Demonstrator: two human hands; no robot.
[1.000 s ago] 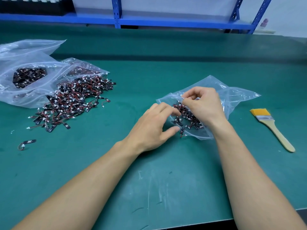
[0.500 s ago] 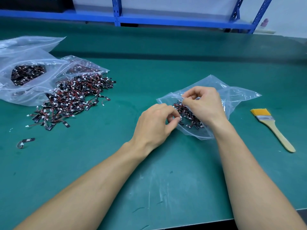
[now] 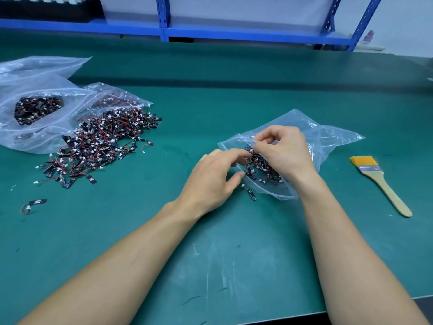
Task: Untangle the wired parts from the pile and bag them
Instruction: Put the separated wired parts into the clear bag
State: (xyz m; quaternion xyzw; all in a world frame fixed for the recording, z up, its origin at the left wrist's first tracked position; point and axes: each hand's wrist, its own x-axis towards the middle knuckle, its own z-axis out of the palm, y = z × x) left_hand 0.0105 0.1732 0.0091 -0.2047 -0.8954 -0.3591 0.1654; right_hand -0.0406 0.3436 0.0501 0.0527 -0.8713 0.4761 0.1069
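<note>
**benchrat:** Green mat [image 3: 234, 266] bench, and the small bag [image 3: 328, 137] lies flat mid-table with its mouth facing left. The right hand [image 3: 285, 153] pinches the bag's upper lip between thumb and forefinger and lifts it a bit, other fingers curled in. There's a clump of bagged parts [image 3: 264, 167] inside already, black tabs with red wires and white plugs.

**solderjoe:** What about the left hand [image 3: 210, 181]?

**benchrat:** It's right at the mouth, fingers bent, tips in among those parts, thumb low near the lower lip. Honestly can't tell if it's actually gripping one or just touching them. One loose part [image 3: 251, 194] lies on the mat just outside the opening, below the thumb.

**solderjoe:** And the pile?

**benchrat:** The pile [image 3: 98, 144] is well off to the left, a big tangled spread, its far edge touching two large bags [image 3: 42, 90]; one of those has more parts showing through the plastic. A stray part [image 3: 35, 202] sits alone nearer the front edge. A brush [image 3: 384, 184] lies to the right of the small bag, yellow bristles pointing away, wooden handle toward the person. A blue rack [image 3: 234, 35] runs along the back.
</note>
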